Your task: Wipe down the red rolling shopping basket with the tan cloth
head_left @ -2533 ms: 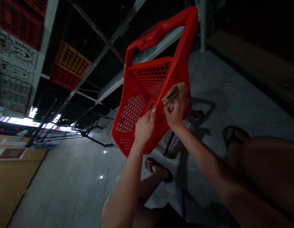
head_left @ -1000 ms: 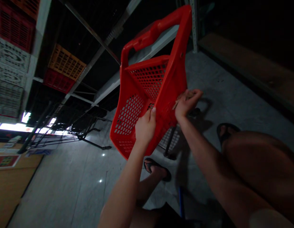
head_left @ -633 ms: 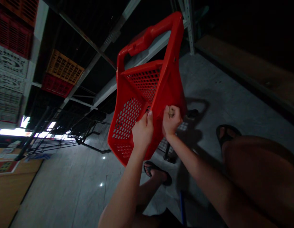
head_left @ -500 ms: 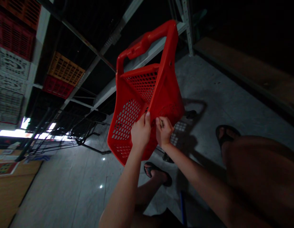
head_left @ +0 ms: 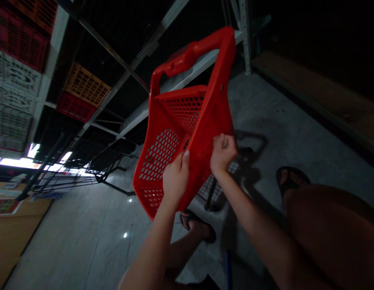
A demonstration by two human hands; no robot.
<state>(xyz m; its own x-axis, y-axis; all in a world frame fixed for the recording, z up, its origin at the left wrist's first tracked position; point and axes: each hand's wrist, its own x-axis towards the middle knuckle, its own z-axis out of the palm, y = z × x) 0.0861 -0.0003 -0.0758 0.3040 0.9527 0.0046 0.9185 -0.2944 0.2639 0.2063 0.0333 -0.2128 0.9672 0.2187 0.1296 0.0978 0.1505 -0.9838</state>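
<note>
We've got the red basket (head_left: 205, 117) tipped up in the air above the floor (head_left: 280, 121), with its handle (head_left: 190, 54) pointing away from us. Our left hand (head_left: 175, 181) grips the near rim. Our right hand (head_left: 223, 152) is clenched in a fist against the basket's outer side, and we cannot tell if anything is inside it. An orange crate (head_left: 84, 82) sits on the shelving to the left.

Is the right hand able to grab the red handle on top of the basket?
Probably yes: the right hand rests against the basket, and nothing blocks the way up to its handle.
</note>
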